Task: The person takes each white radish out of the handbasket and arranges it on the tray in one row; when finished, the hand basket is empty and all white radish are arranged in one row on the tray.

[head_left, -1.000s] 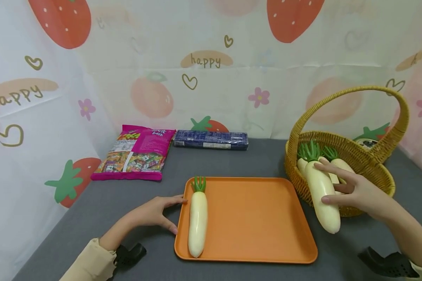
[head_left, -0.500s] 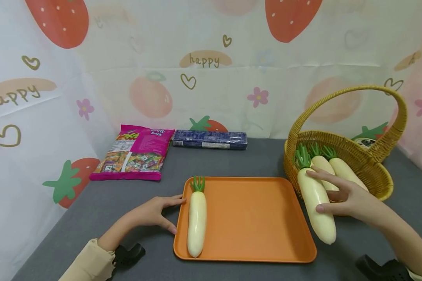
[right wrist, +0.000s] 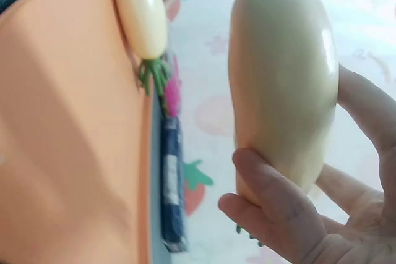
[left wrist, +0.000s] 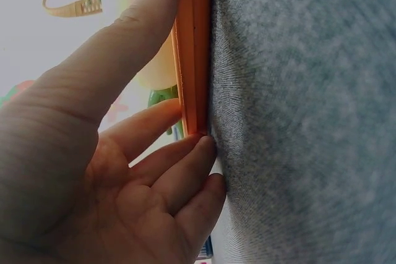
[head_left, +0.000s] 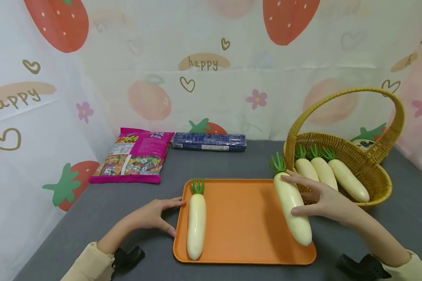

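My right hand (head_left: 325,201) grips a white radish (head_left: 293,212) with green leaf stubs, thumb on one side and fingers on the other. This radish hangs tilted over the right part of the orange tray (head_left: 239,218), its leaves pointing away from me. In the right wrist view its smooth body (right wrist: 284,78) sits between thumb and fingers. A second white radish (head_left: 197,226) lies lengthwise along the tray's left side. My left hand (head_left: 152,214) rests at the tray's left edge, with thumb and fingertips spread along the rim (left wrist: 193,60).
At the right stands a wicker basket (head_left: 385,191) with a tall handle, holding three more white radishes (head_left: 348,179). A pink candy bag (head_left: 131,156) lies at the back left beside a dark blue packet (head_left: 209,141). A round-topped container (head_left: 363,144) stands behind the basket.
My right hand has carried the radish leftward, out from the basket to over the tray's right side. The left hand has stayed at the tray's edge.
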### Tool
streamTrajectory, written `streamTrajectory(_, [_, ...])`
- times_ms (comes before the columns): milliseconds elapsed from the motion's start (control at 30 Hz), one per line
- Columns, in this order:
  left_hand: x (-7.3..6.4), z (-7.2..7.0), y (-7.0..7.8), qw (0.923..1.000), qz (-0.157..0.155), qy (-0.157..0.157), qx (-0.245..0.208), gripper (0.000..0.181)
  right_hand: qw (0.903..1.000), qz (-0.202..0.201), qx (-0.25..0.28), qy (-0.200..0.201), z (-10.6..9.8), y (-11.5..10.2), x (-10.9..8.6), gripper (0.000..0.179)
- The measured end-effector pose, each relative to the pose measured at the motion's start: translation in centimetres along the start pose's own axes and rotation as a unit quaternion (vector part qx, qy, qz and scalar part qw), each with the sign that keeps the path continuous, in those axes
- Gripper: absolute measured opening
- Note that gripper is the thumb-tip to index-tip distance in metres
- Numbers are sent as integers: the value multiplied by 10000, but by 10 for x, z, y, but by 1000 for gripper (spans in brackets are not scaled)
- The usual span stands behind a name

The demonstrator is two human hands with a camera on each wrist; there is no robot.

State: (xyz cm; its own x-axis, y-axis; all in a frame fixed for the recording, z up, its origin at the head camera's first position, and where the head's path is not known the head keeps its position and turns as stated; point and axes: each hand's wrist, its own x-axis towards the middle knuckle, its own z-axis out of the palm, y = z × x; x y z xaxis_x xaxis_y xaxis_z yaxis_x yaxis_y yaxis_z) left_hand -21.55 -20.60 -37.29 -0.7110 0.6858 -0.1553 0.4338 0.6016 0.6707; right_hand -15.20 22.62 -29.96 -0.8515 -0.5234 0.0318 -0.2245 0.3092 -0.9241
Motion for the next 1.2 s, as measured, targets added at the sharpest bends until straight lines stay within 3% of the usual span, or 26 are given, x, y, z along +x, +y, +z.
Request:
streamTrajectory(233, [0, 2, 0, 9999, 83, 16, -86, 80, 9975, 183, 671, -88, 22, 13, 27, 70])
streamTrajectory(633, [2, 3, -1, 10000, 72, -1, -64, 79, 9961, 117, 877, -41, 54, 14, 64, 73])
streamTrajectory(800, [2, 1, -1, 9999, 109, 37, -61, 78, 9935, 141, 1127, -118, 66, 15, 74, 74])
streamTrajectory(1200, [1, 1, -2, 9999, 60, -9, -111, 78, 9942, 199, 1029, -253, 90, 20, 85, 71])
